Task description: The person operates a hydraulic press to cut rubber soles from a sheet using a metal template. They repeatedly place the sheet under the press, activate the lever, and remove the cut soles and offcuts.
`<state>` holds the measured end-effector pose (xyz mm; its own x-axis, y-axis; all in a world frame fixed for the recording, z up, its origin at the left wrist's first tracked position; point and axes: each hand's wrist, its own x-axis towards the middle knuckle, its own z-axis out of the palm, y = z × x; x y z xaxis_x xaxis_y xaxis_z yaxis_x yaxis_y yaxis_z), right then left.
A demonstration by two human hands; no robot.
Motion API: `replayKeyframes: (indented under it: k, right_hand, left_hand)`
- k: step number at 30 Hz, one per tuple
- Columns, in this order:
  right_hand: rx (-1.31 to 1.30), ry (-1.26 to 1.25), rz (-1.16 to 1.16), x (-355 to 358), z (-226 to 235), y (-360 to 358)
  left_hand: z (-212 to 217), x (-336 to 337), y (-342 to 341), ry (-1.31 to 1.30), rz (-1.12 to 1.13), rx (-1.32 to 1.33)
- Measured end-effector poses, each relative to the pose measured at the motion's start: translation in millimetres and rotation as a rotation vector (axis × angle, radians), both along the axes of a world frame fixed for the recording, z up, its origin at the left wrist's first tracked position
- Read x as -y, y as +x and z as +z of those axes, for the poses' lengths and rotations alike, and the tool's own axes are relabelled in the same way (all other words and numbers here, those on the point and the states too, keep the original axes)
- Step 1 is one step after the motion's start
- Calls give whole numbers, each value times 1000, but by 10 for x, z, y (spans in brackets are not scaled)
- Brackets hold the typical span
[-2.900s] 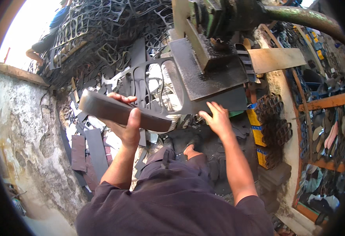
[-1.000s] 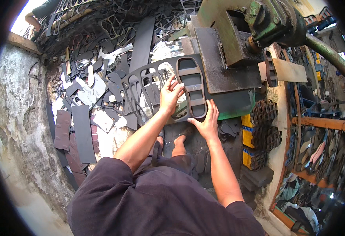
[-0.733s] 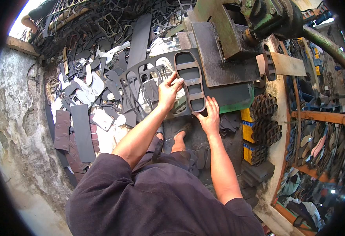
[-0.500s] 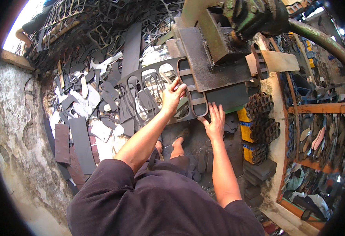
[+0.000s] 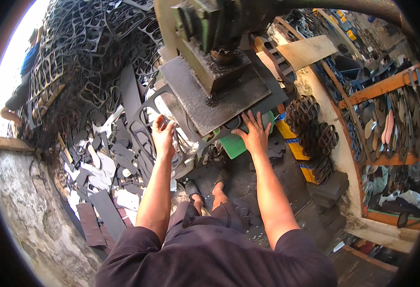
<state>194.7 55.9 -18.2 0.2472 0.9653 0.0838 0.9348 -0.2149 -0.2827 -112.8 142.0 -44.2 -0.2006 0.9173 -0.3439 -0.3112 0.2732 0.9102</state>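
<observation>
A press's flat metal plate [image 5: 210, 107] hangs before me. Under its front edge part of a sole-shaped cutting die [image 5: 230, 128] shows; the rest is hidden. My right hand [image 5: 255, 136] has its fingers spread at the plate's near right edge, beside the die and over a green board [image 5: 235, 146]. My left hand [image 5: 163, 137] is left of the plate, fingers loosely bent and apart, with nothing visible in them. Near it lies a dark sheet with sole-shaped cutouts [image 5: 142, 125], which runs under the plate.
Cut-out dark sheets [image 5: 88, 52] heap up at the back left, with scraps [image 5: 102, 167] below. More frame-like dies [image 5: 310, 112] stand on yellow-and-blue boxes [image 5: 293, 143] to the right. A rack of soles [image 5: 392, 129] and a worn wall [image 5: 33, 205] flank me.
The die and cut-out sheet have gone under the press plate. My left hand has come off the die and moved left. My right hand stays near the die, fingers more widely spread. The view has shifted.
</observation>
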Motion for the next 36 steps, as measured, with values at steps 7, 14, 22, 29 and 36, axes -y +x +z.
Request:
replayKeyframes:
  k: [7, 14, 22, 29, 36]
  right_hand:
    - [-66, 42, -35, -545, -125, 139]
    - [-212, -491, 79, -450, 1246, 611]
    - [806, 837, -131, -34, 4859, 2209]
    - [566, 760, -535, 697, 2258, 3022]
    - [46, 571, -406, 944, -190, 803]
  left_hand:
    - [334, -494, 0, -49, -94, -23]
    - [2556, -294, 1020, 833, -21, -241]
    - [5231, 41, 2690, 1560, -356, -967]
    - [4401, 480, 3718, 1688, -406, -1122]
    - [1169, 123, 3219, 1736, -1042, -1876]
